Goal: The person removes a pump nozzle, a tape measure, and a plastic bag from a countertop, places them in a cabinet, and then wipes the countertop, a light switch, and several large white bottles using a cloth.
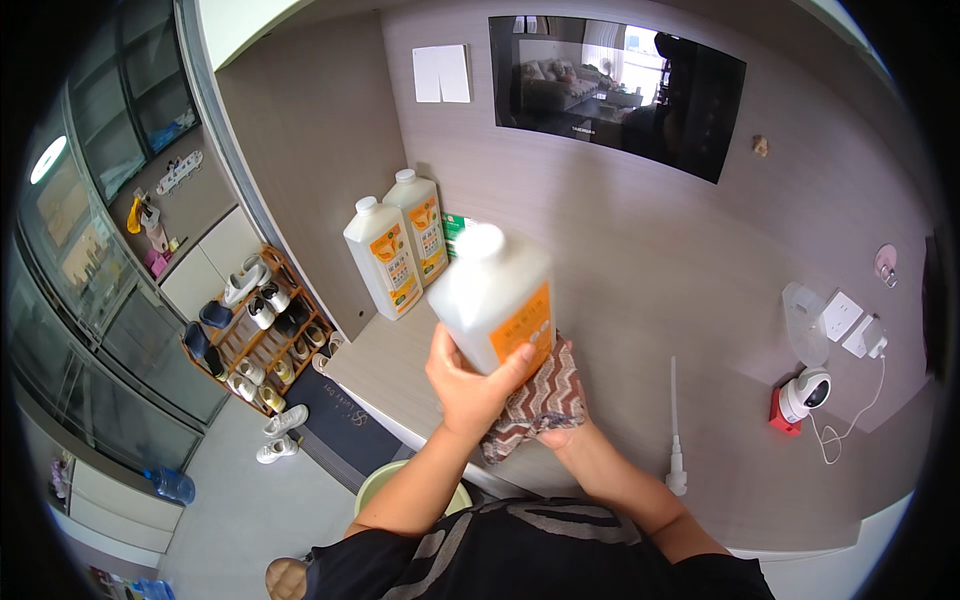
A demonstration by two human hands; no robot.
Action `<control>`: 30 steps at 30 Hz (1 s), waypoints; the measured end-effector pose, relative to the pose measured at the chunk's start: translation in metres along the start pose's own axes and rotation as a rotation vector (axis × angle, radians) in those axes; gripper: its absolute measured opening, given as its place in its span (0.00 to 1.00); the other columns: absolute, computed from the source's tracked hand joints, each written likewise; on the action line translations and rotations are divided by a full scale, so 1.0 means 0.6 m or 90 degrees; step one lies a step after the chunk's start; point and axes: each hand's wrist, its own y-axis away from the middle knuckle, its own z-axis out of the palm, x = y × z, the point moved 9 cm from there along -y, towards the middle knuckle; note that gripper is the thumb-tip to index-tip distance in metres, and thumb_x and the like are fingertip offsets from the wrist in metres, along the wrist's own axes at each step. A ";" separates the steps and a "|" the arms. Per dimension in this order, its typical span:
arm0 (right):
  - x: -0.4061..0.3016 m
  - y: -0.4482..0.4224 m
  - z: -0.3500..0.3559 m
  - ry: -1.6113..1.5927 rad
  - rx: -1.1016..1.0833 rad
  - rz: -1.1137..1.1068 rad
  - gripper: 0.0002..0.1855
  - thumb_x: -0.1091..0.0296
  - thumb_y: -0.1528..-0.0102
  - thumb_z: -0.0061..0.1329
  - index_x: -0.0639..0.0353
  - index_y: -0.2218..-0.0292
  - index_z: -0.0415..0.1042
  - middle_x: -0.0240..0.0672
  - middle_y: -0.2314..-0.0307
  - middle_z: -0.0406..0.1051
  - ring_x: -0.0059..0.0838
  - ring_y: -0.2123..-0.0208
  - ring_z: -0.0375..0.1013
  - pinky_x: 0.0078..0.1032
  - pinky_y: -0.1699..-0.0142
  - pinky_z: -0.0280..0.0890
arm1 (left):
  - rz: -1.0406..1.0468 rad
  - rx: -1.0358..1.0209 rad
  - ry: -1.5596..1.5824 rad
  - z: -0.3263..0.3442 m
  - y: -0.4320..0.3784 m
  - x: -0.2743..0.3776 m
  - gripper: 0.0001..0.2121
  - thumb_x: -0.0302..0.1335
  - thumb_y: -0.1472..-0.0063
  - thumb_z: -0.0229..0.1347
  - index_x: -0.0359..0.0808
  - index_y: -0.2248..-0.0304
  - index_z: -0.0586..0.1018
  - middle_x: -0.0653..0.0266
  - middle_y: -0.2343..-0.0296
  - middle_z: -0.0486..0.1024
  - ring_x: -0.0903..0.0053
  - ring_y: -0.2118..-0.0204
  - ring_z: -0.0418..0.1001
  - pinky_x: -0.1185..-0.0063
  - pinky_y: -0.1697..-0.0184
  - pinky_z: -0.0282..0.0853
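A white plastic bottle (487, 289) with a white cap and an orange label is gripped by my left hand (474, 382) around its lower part. It is raised over the counter (607, 465) and slightly blurred. My right hand (566, 431) holds a folded cloth (541, 401) with a brown and cream zigzag pattern against the bottle's base. The cloth hides most of my right fingers. Two similar bottles, one nearer (382, 259) and one farther (421, 225), stand upright in the back left corner of the counter. Behind them shows part of a green and white box (454, 229).
A white security camera (804, 394) on a red base stands at the right, its cable running to wall sockets (842, 315). A white stick-like device (676, 450) lies on the counter. Below left are a wooden shoe rack (259, 337) and a pale green bucket (375, 480).
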 end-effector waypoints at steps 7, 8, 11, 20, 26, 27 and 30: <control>0.027 -0.001 -0.126 -0.014 0.170 0.056 0.16 0.63 0.42 0.39 0.63 0.55 0.64 0.41 0.60 0.69 0.36 0.60 0.70 0.33 0.55 0.68 | 0.196 -0.063 -0.339 0.015 0.031 0.002 0.31 0.29 0.68 0.67 0.30 0.60 0.71 0.55 0.64 0.74 0.68 0.63 0.74 0.77 0.59 0.69; 0.031 0.008 -0.146 -0.023 0.195 0.076 0.16 0.63 0.43 0.40 0.63 0.55 0.64 0.41 0.60 0.69 0.36 0.60 0.70 0.33 0.55 0.68 | 0.191 -0.067 -0.351 0.013 0.028 0.000 0.31 0.30 0.67 0.67 0.29 0.60 0.71 0.54 0.64 0.74 0.68 0.63 0.74 0.77 0.59 0.69; 0.031 0.028 -0.162 0.005 0.316 0.089 0.17 0.66 0.45 0.42 0.64 0.55 0.64 0.44 0.61 0.69 0.38 0.59 0.70 0.38 0.54 0.66 | 0.106 -0.047 -0.318 -0.016 0.011 -0.037 0.30 0.33 0.63 0.68 0.27 0.60 0.71 0.52 0.68 0.75 0.71 0.67 0.75 0.77 0.61 0.69; -0.165 0.090 -0.148 0.206 0.330 -0.224 0.18 0.64 0.46 0.48 0.64 0.57 0.64 0.40 0.64 0.69 0.31 0.64 0.71 0.31 0.59 0.68 | -0.044 0.038 -0.135 -0.078 -0.092 -0.131 0.23 0.25 0.58 0.65 0.28 0.62 0.70 0.58 0.67 0.74 0.75 0.64 0.72 0.76 0.59 0.67; -0.230 0.141 -0.075 0.612 0.381 -0.538 0.14 0.78 0.49 0.46 0.66 0.59 0.65 0.33 0.69 0.70 0.20 0.69 0.69 0.18 0.63 0.65 | -0.047 0.065 -0.231 -0.092 -0.152 -0.192 0.23 0.26 0.59 0.65 0.30 0.62 0.70 0.58 0.68 0.74 0.72 0.65 0.72 0.75 0.60 0.67; -0.230 0.143 -0.074 0.679 0.384 -0.544 0.13 0.80 0.50 0.46 0.66 0.60 0.66 0.32 0.71 0.70 0.17 0.70 0.68 0.17 0.62 0.63 | -0.051 0.070 -0.249 -0.096 -0.162 -0.199 0.23 0.27 0.59 0.65 0.31 0.62 0.70 0.58 0.68 0.74 0.72 0.65 0.72 0.75 0.60 0.67; -0.222 0.143 -0.061 0.846 0.398 -0.494 0.17 0.82 0.52 0.44 0.68 0.57 0.66 0.30 0.70 0.69 0.16 0.70 0.66 0.15 0.63 0.62 | -0.050 0.066 -0.277 -0.104 -0.182 -0.227 0.24 0.27 0.58 0.65 0.31 0.61 0.69 0.56 0.67 0.74 0.70 0.64 0.72 0.74 0.59 0.67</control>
